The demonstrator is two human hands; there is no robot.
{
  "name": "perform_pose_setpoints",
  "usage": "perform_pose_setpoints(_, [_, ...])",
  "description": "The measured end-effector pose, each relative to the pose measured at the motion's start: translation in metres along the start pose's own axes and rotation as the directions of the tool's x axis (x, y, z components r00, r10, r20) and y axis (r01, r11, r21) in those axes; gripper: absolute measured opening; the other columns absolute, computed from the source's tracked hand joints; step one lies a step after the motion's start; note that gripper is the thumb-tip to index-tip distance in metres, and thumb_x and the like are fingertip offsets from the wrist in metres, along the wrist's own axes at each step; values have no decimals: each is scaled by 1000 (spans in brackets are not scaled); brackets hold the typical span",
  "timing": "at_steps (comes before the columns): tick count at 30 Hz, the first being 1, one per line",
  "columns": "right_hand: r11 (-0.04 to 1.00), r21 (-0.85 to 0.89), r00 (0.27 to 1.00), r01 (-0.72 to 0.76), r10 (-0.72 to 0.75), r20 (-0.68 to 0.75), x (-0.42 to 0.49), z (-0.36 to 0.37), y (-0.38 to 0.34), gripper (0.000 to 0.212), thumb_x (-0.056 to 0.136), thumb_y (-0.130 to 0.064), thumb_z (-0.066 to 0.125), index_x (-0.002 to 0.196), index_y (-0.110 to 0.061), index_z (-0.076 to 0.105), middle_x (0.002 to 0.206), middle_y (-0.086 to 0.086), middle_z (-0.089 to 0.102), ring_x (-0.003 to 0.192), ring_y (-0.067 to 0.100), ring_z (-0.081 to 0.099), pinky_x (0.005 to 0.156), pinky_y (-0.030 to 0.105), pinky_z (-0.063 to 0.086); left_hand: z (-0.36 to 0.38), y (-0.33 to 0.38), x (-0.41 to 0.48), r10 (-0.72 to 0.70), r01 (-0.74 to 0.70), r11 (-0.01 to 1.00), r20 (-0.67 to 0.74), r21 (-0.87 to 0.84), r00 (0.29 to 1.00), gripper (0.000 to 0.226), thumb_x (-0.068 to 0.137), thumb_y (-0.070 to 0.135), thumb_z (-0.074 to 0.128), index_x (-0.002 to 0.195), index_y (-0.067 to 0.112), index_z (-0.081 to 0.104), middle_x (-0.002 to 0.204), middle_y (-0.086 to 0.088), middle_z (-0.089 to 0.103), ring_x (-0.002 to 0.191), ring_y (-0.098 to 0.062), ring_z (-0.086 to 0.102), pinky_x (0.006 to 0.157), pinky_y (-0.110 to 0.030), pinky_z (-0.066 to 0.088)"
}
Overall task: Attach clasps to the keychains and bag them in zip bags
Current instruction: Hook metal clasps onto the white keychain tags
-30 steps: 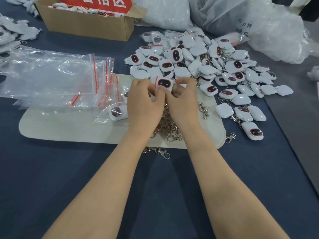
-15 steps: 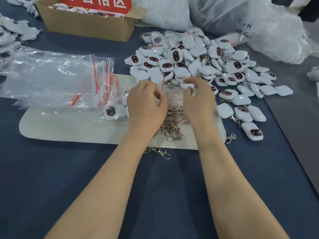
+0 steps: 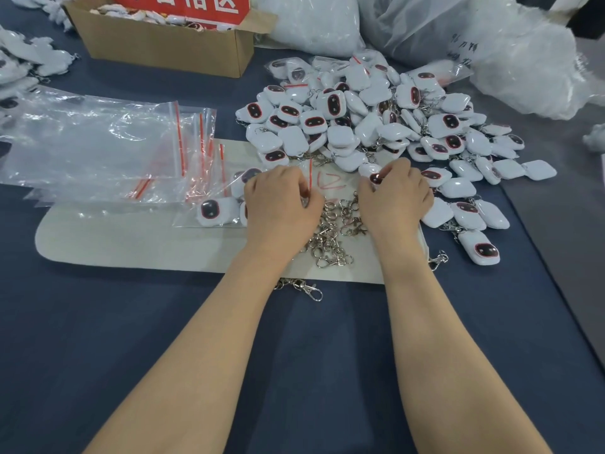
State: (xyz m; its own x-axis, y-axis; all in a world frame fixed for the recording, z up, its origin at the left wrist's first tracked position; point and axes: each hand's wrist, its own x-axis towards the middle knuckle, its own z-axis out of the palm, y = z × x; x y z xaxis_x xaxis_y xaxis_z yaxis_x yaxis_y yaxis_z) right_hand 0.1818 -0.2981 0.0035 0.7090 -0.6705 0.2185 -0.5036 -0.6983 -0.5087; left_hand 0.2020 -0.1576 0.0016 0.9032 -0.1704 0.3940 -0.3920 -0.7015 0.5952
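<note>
Dark blue cloth covers the tabletop point(image 3: 131, 339), with a pale mat point(image 3: 114, 244) laid across its middle. Beyond the mat lies a heap of keychains point(image 3: 360, 119), white with dark red-rimmed faces; a cardboard box point(image 3: 163, 50) and large plastic sacks point(image 3: 491, 44) stand at the far edge. Empty zip bags point(image 3: 98, 149) are stacked to the left, and a bagged keychain point(image 3: 214, 209) rests just beside the left hand point(image 3: 281, 204). Loose clasps point(image 3: 330, 237) are piled on the mat between the two wrists.

Left hand: fingers curled, pinching what appears to be a clear zip bag point(image 3: 310, 173) at its red seal strip; the film itself is hard to make out. Right hand point(image 3: 396, 198): fingers curled round one keychain point(image 3: 373, 176), held at the fingertips, dark face up. Whether a clasp already hangs from it cannot be told; the hand covers that end.

Governing relation: the held keychain lies directly right of the bag's seal, near but apart, with mat bearing a red mark between them. The seal strip runs away from the person, so the mouth appears to face the right hand. Judgement: the right hand is nearer and would carry the keychain leftward across the seal line while the left holds the mouth parted. Risk: thin film closing before entry.
</note>
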Motion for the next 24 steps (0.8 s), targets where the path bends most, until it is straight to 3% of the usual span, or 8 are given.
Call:
perform_pose_setpoints(6, [999,-10,999,37,-37,8,2,1,0,42,93,-22,57,131,-12,43,139,11,43,134,30,34,115,43,18,0,0,0,0,0,1000,2,-7,1000,18,88,28,56,79,13,59,88,1,59,90,-20,51,91,-29,23])
perform_pose_setpoints(8, [983,139,992,119,-113,-48,0,0,-3,43,90,-8,58,131,-10,44,136,12,40,119,27,45,101,31,33,0,1,0,-1,1,1000,-1,-4,1000,18,88,28,55,79,13,58,87,2,58,89,-19,51,89,-26,21])
perform_pose_setpoints(11, [876,430,975,218,-175,-137,-4,-4,-10,41,90,0,56,130,-5,46,123,9,47,92,13,46,75,10,35,0,2,0,-1,1,1000,2,5,1000,18,89,29,55,79,14,57,86,3,57,88,-19,50,89,-27,21])
perform_pose_setpoints(14, [690,723,999,43,-29,-31,-3,-7,-19,45,90,-14,64,131,-8,48,107,-9,55,91,3,54,79,9,44,0,1,1,-3,3,1000,9,12,1000,18,89,30,54,80,14,57,87,2,57,89,-20,51,92,-30,24])
perform_pose_setpoints(16, [472,865,985,-172,72,157,-1,-7,-23,39,90,-19,66,124,-4,54,103,-2,62,91,6,62,81,20,52,0,1,1,0,0,1000,10,16,1000,18,89,30,54,81,14,57,87,2,57,90,-20,52,92,-31,25])
perform_pose_setpoints(18, [275,909,950,-313,70,306,0,-4,-25,22,95,-17,60,107,1,61,85,6,64,66,6,63,62,19,52,0,1,1,2,-3,1000,10,16,1000,18,89,29,54,81,13,58,88,2,57,91,-20,52,92,-30,25])
perform_pose_setpoints(20, [231,891,920,-390,63,386,0,-2,-24,19,98,-16,55,102,2,61,73,6,60,50,4,55,50,16,46,0,1,1,3,-3,1000,9,14,1000,18,88,29,54,82,13,58,87,2,57,90,-20,52,90,-29,24])
perform_pose_setpoints(24, [238,877,906,-417,25,423,-4,-1,-22,34,91,-8,63,121,7,55,87,5,60,59,4,59,65,17,51,-1,1,1,3,-3,1000,10,15,1000,18,88,29,54,81,13,58,86,2,57,88,-20,52,91,-31,26])
